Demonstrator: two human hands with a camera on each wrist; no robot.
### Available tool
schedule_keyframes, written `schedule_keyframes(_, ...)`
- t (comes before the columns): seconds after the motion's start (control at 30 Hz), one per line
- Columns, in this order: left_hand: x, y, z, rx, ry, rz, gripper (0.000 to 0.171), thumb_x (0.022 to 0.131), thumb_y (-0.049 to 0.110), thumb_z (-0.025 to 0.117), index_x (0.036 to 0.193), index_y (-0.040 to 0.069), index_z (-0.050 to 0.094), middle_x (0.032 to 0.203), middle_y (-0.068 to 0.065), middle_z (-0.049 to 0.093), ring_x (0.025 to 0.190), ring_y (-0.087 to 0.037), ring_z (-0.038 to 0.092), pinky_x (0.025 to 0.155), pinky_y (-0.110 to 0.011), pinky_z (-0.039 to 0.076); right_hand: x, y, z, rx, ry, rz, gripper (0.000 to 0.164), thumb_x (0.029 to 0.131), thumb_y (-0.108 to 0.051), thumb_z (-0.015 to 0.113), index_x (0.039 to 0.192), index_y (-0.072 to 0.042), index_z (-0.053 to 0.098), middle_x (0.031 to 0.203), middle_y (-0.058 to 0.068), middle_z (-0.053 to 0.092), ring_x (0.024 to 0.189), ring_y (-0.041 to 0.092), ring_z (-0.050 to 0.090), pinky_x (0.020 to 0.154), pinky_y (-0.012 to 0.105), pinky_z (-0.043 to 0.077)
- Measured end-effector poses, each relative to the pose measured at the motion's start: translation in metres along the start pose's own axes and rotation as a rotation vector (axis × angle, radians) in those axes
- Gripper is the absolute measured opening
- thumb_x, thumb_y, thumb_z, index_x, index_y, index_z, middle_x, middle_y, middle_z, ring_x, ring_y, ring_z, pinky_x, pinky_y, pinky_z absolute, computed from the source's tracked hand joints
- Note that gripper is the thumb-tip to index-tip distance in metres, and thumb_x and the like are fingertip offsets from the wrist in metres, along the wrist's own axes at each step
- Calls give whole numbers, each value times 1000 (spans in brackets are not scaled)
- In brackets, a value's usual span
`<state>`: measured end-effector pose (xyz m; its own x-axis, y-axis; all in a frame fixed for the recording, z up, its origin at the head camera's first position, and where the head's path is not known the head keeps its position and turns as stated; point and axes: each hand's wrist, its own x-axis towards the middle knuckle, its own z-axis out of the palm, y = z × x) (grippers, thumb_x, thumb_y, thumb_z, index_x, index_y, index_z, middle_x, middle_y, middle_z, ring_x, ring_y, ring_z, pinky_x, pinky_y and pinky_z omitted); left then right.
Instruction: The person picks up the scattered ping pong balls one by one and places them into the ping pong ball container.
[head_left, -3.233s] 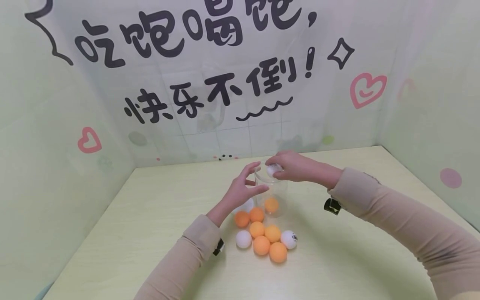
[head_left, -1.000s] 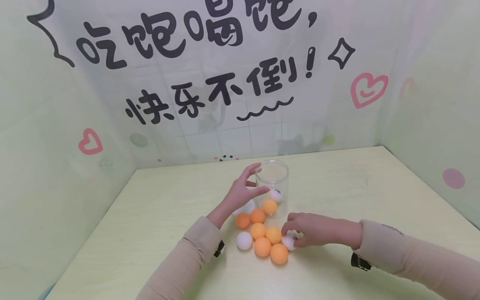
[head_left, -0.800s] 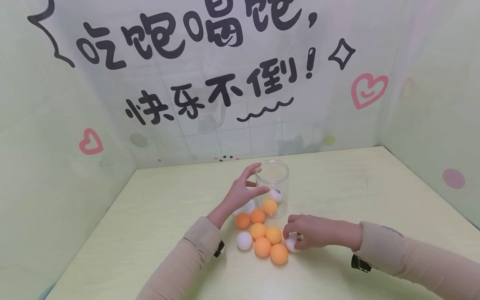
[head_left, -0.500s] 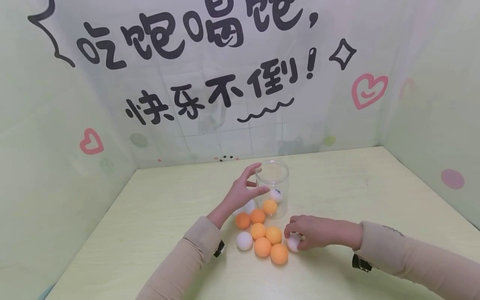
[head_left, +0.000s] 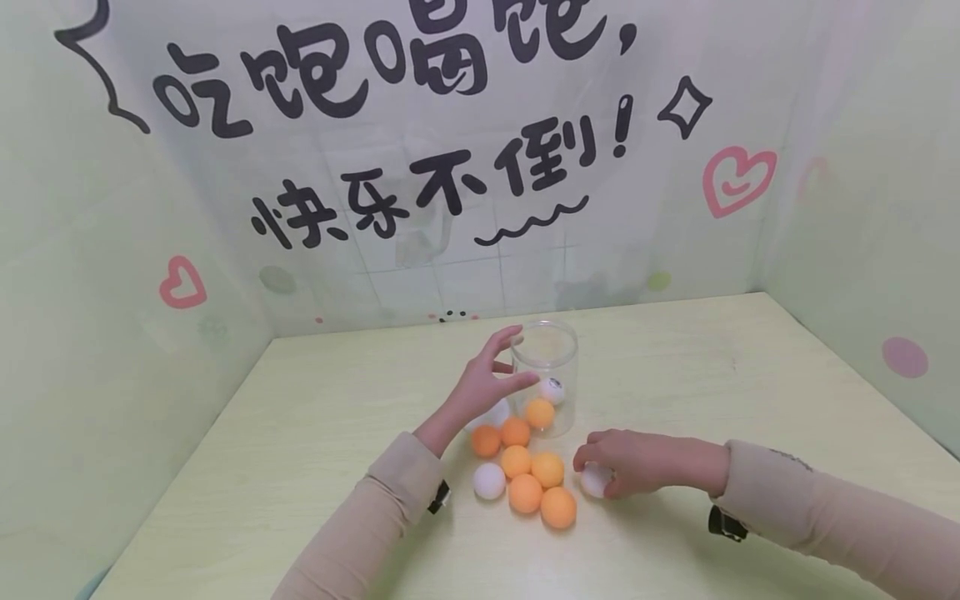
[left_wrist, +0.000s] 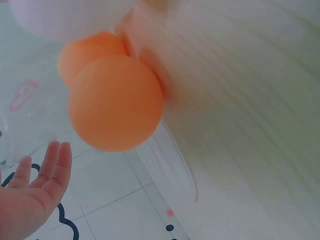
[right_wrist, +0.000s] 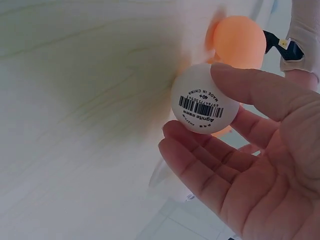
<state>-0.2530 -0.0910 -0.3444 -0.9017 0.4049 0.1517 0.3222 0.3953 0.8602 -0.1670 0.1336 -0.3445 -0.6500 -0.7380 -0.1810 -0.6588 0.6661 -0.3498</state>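
Jar (head_left: 560, 360), clear, held round side by left hand (head_left: 486, 381); white ball (head_left: 595, 482) pinched by right hand (head_left: 637, 462) near orange balls (head_left: 547, 470).

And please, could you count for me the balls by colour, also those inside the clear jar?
Orange balls: 7 (6 on the table, 1 in the clear jar)
White balls: 3 (1 on the table, 1 in the jar, 1 in the right hand)
Total: 10
Not counted: a whitish thing partly hidden by the left hand.
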Motion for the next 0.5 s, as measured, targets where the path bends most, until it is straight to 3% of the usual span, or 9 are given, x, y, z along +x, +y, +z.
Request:
schedule_keyframes(0.37, -2, 2, 0, -22, -7, -9, 70, 82, 24, 69, 141, 28, 31, 142, -7, 40, 106, -31, 56, 90, -47, 45, -2, -1, -14, 1, 44, 11, 31, 73, -6, 72, 102, -9, 60, 89, -4, 54, 76, 10, 50, 69, 26, 45)
schedule_keyframes(0.5, -11, 18, -3, -18, -17, -7, 69, 84, 18, 67, 142, 19, 30, 141, -13, 39, 107, -35, 55, 90, -47, 45, -3, -1, -19, 7, 54, 13, 32, 74, -6, 71, 104, -7, 60, 90, -3, 55, 75, 10, 49, 69, 25, 45)
